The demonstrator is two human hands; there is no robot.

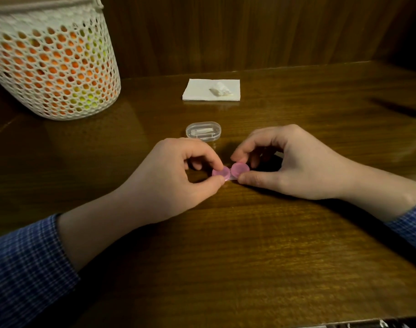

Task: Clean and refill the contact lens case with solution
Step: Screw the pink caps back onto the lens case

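Item 1, at ten o'clock: a white mesh basket (pixel 53 67) is standing at the back of the wooden table (pixel 249 245), showing orange and yellow-green contents through its holes; it is sitting well apart from the work, probably just storage.

Item 2, at centre, just left: the left hand (pixel 176 178) is pinching the left cap of the pink contact lens case (pixel 230 172) between thumb and forefinger, fingers curled round it, likely steadying or turning the cap.

Item 3, at centre: the case is lying on the table between both hands, both caps apparently on.

Item 4, at twelve o'clock: a clear plastic box (pixel 203 130) is sitting just beyond the hands; farther back, a white napkin (pixel 199 89) is carrying a crumpled tissue (pixel 220 89), seemingly laid ready for wiping.

Item 5, just right of centre: the right hand (pixel 294 162) is clamping the right cap between thumb and curled fingers.

No solution bottle is showing.
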